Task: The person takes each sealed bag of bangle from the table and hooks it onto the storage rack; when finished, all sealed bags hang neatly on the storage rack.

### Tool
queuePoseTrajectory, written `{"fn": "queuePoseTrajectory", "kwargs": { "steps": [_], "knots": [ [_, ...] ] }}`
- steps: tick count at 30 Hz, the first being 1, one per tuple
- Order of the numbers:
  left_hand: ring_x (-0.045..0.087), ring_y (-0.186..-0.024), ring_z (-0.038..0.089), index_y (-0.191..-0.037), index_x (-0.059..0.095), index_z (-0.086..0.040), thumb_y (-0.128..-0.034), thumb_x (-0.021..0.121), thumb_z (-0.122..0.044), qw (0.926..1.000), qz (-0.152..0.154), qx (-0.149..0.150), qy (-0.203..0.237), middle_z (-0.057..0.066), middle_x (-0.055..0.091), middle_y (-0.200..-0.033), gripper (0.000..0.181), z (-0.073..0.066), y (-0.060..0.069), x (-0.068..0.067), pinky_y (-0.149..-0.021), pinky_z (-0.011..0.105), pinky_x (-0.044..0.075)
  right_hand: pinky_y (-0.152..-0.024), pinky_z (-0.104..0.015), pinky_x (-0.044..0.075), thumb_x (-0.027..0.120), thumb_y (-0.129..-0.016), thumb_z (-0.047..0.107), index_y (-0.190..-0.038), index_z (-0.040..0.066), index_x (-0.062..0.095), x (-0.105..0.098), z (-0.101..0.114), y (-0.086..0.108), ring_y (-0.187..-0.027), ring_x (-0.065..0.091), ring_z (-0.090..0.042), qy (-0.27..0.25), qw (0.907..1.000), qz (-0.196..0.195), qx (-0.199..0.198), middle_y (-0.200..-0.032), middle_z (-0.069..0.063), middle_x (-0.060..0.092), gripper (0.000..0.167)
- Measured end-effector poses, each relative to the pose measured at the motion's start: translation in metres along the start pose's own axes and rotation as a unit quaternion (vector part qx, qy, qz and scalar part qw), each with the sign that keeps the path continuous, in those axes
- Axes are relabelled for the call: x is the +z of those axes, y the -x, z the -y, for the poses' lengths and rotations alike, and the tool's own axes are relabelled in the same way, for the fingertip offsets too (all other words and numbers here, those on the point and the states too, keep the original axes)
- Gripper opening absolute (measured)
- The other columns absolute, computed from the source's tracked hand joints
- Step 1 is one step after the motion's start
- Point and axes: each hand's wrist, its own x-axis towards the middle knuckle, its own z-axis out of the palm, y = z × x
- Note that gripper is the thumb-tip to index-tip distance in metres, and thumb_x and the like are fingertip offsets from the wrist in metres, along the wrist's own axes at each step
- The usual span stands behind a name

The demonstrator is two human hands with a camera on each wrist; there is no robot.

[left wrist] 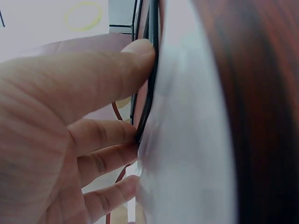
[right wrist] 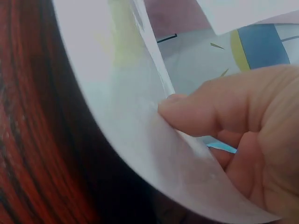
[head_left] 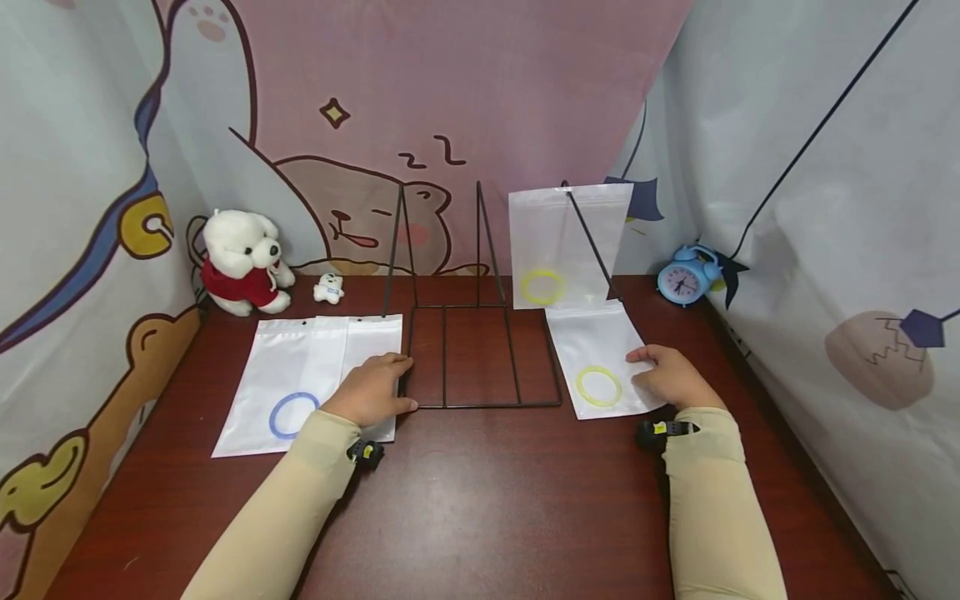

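Observation:
A black wire rack [head_left: 487, 406] stands on the table between the hands. My left hand [head_left: 373, 390] touches the rack's left side, and in the left wrist view the thumb [left wrist: 140, 52] and fingertips rest against its dark wire [left wrist: 150, 88]. On the right, my right hand [head_left: 673, 377] pinches the edge of a white zip bag [head_left: 592, 333] with a yellow ring on it. Another white zip bag [head_left: 570, 225], also with a yellow ring, hangs upright on the rack's right prong. Left of the rack lie white zip bags [head_left: 300, 358], one showing a blue ring; my left forearm partly covers them.
A white plush dog [head_left: 240, 250] in red and a tiny white bear figure [head_left: 328, 288] are at the back left. A blue alarm clock [head_left: 686, 275] stands at the back right. Printed cloth [head_left: 555, 75] encloses the brown table [head_left: 480, 500].

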Motion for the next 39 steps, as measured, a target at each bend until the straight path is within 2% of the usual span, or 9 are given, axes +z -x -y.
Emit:
{"fn": "queuePoseTrajectory", "kwargs": {
  "steps": [8, 15, 20, 28, 30, 32, 34, 36, 39],
  "knots": [
    [0.044, -0.148, 0.042, -0.155, 0.049, 0.002, -0.0924, 0.081, -0.039, 1.0000, -0.001, 0.004, 0.001, 0.019, 0.047, -0.161, 0.081, -0.0004, -0.0001, -0.0018, -0.120, 0.057, 0.040, -0.116, -0.076, 0.031, 0.062, -0.097, 0.011, -0.151, 0.013, 0.058, -0.0035, -0.0013, 0.0020, -0.145, 0.034, -0.050, -0.041, 0.9990, -0.018, 0.006, -0.167, -0.026, 0.035, 0.054],
    [0.043, -0.149, 0.042, -0.156, 0.049, 0.001, -0.0927, 0.081, -0.039, 1.0000, 0.001, -0.001, 0.007, 0.018, 0.047, -0.162, 0.081, -0.0001, 0.0003, -0.0014, -0.120, 0.058, 0.039, -0.120, -0.076, 0.022, 0.055, -0.096, 0.004, -0.147, 0.007, 0.060, -0.0017, -0.0058, -0.0005, -0.155, 0.027, -0.047, -0.104, 0.9914, -0.077, -0.017, -0.168, -0.024, 0.034, 0.051],
    [0.043, -0.149, 0.042, -0.156, 0.049, 0.000, -0.0930, 0.080, -0.039, 1.0000, 0.003, -0.002, 0.008, 0.018, 0.046, -0.162, 0.080, 0.0003, -0.0001, -0.0005, -0.120, 0.059, 0.039, -0.123, -0.070, 0.025, 0.057, -0.098, 0.003, -0.148, 0.007, 0.060, -0.0011, -0.0076, -0.0032, -0.154, 0.029, -0.044, -0.135, 0.9812, -0.133, -0.037, -0.168, -0.023, 0.035, 0.050],
    [0.043, -0.149, 0.042, -0.156, 0.049, 0.000, -0.0930, 0.080, -0.039, 1.0000, 0.000, -0.001, 0.007, 0.018, 0.046, -0.162, 0.080, 0.0007, 0.0002, 0.0007, -0.120, 0.058, 0.039, -0.127, -0.064, 0.020, 0.053, -0.097, 0.001, -0.148, 0.013, 0.060, -0.0016, -0.0024, -0.0020, -0.154, 0.028, -0.035, -0.208, 0.9555, -0.208, -0.017, -0.170, -0.012, 0.035, 0.052],
    [0.043, -0.149, 0.042, -0.156, 0.049, 0.001, -0.0930, 0.080, -0.039, 1.0000, 0.000, 0.000, 0.003, 0.018, 0.046, -0.162, 0.080, 0.0009, -0.0003, 0.0009, -0.120, 0.058, 0.039, -0.126, -0.056, 0.029, 0.053, -0.095, -0.001, -0.146, 0.013, 0.061, -0.0017, -0.0012, -0.0016, -0.150, 0.034, -0.031, -0.224, 0.9446, -0.239, -0.021, -0.167, -0.011, 0.041, 0.054],
    [0.043, -0.149, 0.042, -0.155, 0.049, 0.001, -0.0930, 0.080, -0.039, 1.0000, 0.001, 0.000, 0.000, 0.019, 0.047, -0.162, 0.080, 0.0007, -0.0005, 0.0008, -0.120, 0.058, 0.039, -0.113, -0.041, 0.043, 0.053, -0.093, -0.003, -0.143, 0.012, 0.064, -0.0015, -0.0009, -0.0022, -0.139, 0.043, -0.026, -0.227, 0.9332, -0.276, -0.033, -0.160, -0.012, 0.049, 0.054],
    [0.044, -0.149, 0.042, -0.155, 0.049, 0.002, -0.0931, 0.080, -0.039, 1.0000, 0.002, 0.001, -0.002, 0.019, 0.047, -0.162, 0.080, 0.0006, -0.0007, 0.0009, -0.120, 0.058, 0.039, -0.089, -0.030, 0.048, 0.053, -0.090, -0.005, -0.139, 0.012, 0.067, -0.0011, -0.0004, -0.0024, -0.116, 0.053, -0.022, -0.228, 0.9205, -0.314, -0.045, -0.150, -0.012, 0.056, 0.054],
    [0.044, -0.149, 0.042, -0.155, 0.049, 0.002, -0.0931, 0.080, -0.039, 1.0000, 0.003, 0.000, -0.002, 0.019, 0.047, -0.162, 0.080, 0.0004, -0.0004, 0.0009, -0.120, 0.058, 0.039, -0.069, -0.024, 0.045, 0.054, -0.088, -0.006, -0.135, 0.011, 0.069, -0.0007, -0.0004, -0.0027, -0.094, 0.054, -0.018, -0.232, 0.9078, -0.345, -0.056, -0.142, -0.012, 0.060, 0.052],
    [0.044, -0.148, 0.042, -0.155, 0.049, 0.002, -0.0930, 0.080, -0.039, 1.0000, 0.003, 0.002, -0.003, 0.019, 0.047, -0.161, 0.080, 0.0006, -0.0005, 0.0010, -0.119, 0.058, 0.040, -0.062, -0.020, 0.044, 0.054, -0.087, -0.007, -0.130, 0.012, 0.071, -0.0004, -0.0006, -0.0029, -0.085, 0.052, -0.015, -0.258, 0.8869, -0.378, -0.065, -0.134, -0.008, 0.061, 0.050]
  ]
}}
